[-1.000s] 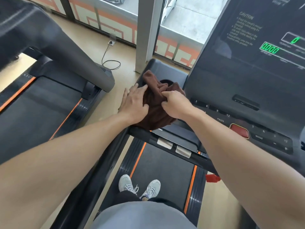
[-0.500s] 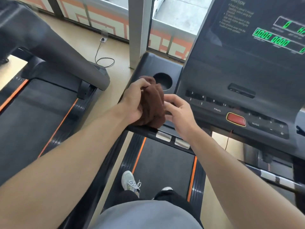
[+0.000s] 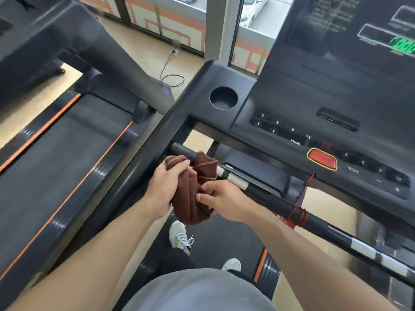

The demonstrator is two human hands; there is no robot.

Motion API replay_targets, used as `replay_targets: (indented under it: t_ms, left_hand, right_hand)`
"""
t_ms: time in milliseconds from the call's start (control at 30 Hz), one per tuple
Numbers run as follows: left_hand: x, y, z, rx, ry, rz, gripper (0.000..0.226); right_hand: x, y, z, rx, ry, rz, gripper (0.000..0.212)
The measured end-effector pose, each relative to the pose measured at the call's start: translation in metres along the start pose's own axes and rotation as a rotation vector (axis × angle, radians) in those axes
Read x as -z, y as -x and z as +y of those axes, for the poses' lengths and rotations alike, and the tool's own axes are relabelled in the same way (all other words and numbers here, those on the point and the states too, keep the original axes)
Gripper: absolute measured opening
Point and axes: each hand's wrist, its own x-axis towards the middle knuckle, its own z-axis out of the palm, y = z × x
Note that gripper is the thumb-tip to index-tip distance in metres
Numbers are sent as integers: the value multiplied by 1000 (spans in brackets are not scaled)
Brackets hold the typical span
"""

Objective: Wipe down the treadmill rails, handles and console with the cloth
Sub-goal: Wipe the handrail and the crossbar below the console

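Cloth (image 3: 193, 194) bunched, handlebar (image 3: 276, 198) partly hidden

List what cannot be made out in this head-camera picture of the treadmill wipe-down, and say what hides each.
- Console caution text and green readout: blurred, display cut by the right edge.
- Handlebar under the brown cloth: hidden by cloth and both hands, left hand, right hand.
- Cup holder bottom: too dark.
- Neighbouring treadmill: blurred, cut by the left edge.
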Motion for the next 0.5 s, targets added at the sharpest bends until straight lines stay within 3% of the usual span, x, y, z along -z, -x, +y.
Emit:
replay_targets:
  t_ms: [100,267,400,500]
  left_hand:
    - [-6,18,-9,-95,-29,108,8]
    - [-10,42,-23,-324,-283,316,16]
    - [-12,54,-19,-411,-336,539,17]
    - [-3,51,-9,-481,-431,560,20]
  right_hand:
    - [4,17,12,15,-5,6,30]
    - [17,52,24,89,25,17,39]
    - [34,70,32,85,98,211,36]
    - [58,80,33,5,155,329,30]
